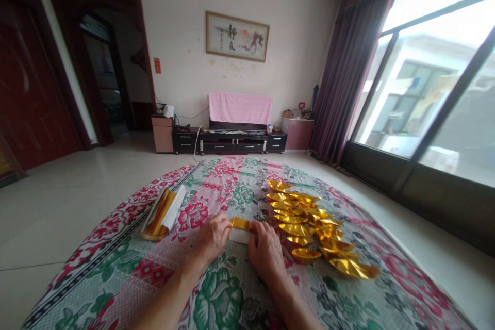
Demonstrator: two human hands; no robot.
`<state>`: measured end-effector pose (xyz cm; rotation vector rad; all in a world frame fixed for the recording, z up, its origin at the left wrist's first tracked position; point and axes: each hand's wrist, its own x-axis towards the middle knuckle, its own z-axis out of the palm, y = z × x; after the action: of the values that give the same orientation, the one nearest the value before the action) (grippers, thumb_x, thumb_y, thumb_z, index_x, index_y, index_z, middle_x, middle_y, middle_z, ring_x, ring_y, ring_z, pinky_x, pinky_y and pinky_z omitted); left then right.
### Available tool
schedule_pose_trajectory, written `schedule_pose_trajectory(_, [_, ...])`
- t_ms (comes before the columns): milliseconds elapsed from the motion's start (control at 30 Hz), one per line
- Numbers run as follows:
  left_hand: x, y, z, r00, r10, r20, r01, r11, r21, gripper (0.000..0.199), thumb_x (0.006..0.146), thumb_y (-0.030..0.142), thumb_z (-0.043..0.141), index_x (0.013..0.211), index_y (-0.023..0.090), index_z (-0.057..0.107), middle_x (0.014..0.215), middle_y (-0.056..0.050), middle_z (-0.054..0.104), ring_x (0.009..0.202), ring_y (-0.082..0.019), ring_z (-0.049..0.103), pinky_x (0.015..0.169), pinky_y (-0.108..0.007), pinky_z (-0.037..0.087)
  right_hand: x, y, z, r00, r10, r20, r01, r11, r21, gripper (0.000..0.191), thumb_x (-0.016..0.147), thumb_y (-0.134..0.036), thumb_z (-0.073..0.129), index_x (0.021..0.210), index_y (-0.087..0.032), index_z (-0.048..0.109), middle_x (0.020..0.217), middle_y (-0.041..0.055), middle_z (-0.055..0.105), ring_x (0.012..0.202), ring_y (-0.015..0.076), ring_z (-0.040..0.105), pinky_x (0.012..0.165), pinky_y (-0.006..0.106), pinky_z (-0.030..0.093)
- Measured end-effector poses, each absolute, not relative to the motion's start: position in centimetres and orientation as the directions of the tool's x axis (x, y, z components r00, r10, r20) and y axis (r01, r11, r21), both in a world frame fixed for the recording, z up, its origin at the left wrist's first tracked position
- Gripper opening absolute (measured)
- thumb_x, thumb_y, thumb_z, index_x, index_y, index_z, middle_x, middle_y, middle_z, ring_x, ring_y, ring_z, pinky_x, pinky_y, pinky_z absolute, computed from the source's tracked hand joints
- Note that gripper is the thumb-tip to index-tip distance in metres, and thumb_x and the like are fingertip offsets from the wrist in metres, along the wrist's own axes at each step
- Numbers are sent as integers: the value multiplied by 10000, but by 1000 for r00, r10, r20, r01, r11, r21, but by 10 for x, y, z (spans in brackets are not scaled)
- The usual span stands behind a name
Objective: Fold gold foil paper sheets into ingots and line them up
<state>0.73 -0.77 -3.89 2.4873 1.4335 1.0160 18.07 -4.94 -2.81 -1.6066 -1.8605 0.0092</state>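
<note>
Pinching a small rectangular gold-and-white paper piece (240,224) by opposite ends, between left hand (213,237) and right hand (267,248), with shiny gold boat-shaped foil pieces (297,230) right of both, a curled gold-and-white paper roll (161,212) left of both

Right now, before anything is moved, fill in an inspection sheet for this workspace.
Surface: flower-patterned cloth with a curved far edge.
Job's things: gold-and-white strip between the hands; folded gold pieces grouped at right; curled gold-and-white sheets at left.
Clutter: small items on the pink-fronted cabinet by the far wall.
Grip: left hand and right hand hold opposite ends of the strip.
Cables: white cable by the black stand.
Surroundings: framed picture, purple curtain, large window.
</note>
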Motion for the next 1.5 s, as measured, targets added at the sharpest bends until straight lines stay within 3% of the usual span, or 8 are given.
schedule_pose_trajectory(233, [4, -4, -36, 324, 788, 524, 730, -560, 392, 220, 831, 139, 422, 810, 179, 638, 842, -44, 579, 806, -142, 543, 778, -268, 439, 180, -54, -22, -112, 885, 452, 856, 317, -409, 221, 703, -68, 463, 804, -196, 613, 890, 30, 615, 864, 163, 511, 803, 250, 354])
schedule_pose_trajectory(467, [10, -15, -24, 327, 749, 576, 739, -583, 338, 214, 795, 136, 462, 890, 206, 640, 904, -56, 581, 894, -173, 537, 839, -300, 437, 177, -51, -25, -113, 884, 455, 864, 313, -394, 229, 727, -73, 450, 803, -190, 632, 894, 44, 626, 875, 167, 521, 793, 247, 367])
schedule_pose_trajectory(633, [16, -24, -17, 482, 715, 507, 651, -679, 339, 172, 764, 211, 556, 913, 228, 642, 918, -37, 587, 889, -176, 532, 810, -295, 439, 176, -50, -28, -125, 881, 456, 821, 350, -452, 289, 691, -45, 437, 852, -186, 631, 930, 43, 630, 898, 166, 530, 804, 236, 367])
schedule_pose_trajectory(767, [16, -23, -21, 498, 727, 473, 650, -674, 352, 172, 800, 236, 533, 930, 234, 645, 926, -35, 594, 897, -175, 526, 822, -298, 425, 177, -52, -26, -150, 885, 441, 776, 381, -503, 334, 652, -26, 420, 857, -194, 623, 918, 31, 632, 884, 156, 540, 798, 222, 375])
schedule_pose_trajectory(900, [15, -19, -28, 493, 729, 475, 654, -670, 350, 188, 842, 295, 487, 893, 231, 656, 897, -36, 596, 881, -169, 526, 812, -294, 424, 177, -54, -23, -178, 877, 446, 782, 402, -477, 321, 652, -40, 432, 854, -200, 623, 908, 30, 632, 888, 159, 541, 816, 233, 377])
schedule_pose_trajectory(1167, [14, -18, -26, 505, 709, 492, 641, -690, 336, 200, 851, 282, 470, 898, 236, 659, 895, -34, 599, 875, -160, 527, 810, -288, 431, 178, -51, -25, -186, 867, 462, 796, 409, -446, 219, 753, -97, 462, 849, -207, 626, 901, 33, 623, 871, 160, 537, 782, 245, 383])
schedule_pose_trajectory(1367, [14, -20, -21, 506, 713, 486, 633, -689, 353, 268, 713, 223, 640, 980, 237, 630, 979, -23, 589, 912, -176, 515, 827, -290, 430, 178, -51, -24, -146, 868, 474, 800, 385, -460, 209, 801, -110, 430, 811, -194, 621, 854, 31, 616, 829, 150, 535, 754, 237, 378])
schedule_pose_trajectory(1500, [17, -20, -19, 517, 707, 483, 657, -689, 305, 197, 798, 188, 527, 956, 244, 629, 950, -25, 577, 913, -175, 500, 827, -292, 416, 177, -51, -24, -120, 868, 482, 797, 374, -474, 212, 807, -113, 421, 796, -194, 617, 834, 27, 615, 816, 145, 538, 744, 230, 375])
